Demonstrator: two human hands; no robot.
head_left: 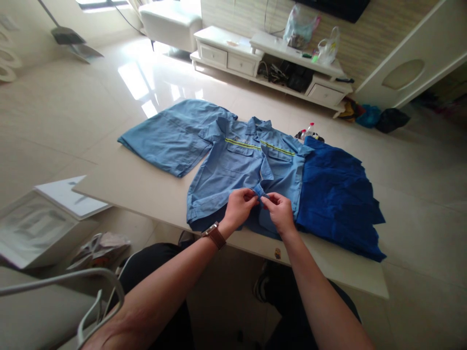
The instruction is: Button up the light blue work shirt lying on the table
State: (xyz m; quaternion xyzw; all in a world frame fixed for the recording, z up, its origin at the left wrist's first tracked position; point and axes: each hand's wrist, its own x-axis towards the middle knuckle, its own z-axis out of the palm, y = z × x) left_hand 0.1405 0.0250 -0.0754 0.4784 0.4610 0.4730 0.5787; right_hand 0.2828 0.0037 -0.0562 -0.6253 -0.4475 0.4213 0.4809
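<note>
A light blue work shirt (233,165) with yellow stripes across the chest lies front up on the table, collar pointing away from me. Its front edges part near the lower middle. My left hand (241,204), with a brown-strapped watch on the wrist, pinches the shirt's front edge near the hem. Close beside it, my right hand (279,209) pinches the same raised bit of cloth. Whether a button is between the fingers is hidden. Under the shirt's hem some darker blue cloth shows.
Folded light blue cloth (171,133) lies left of the shirt, and dark blue cloth (335,194) lies to its right. The pale table (146,194) has its near edge by my knees. Bottles with red caps (310,130) stand beyond it. A white cabinet (241,61) lines the wall.
</note>
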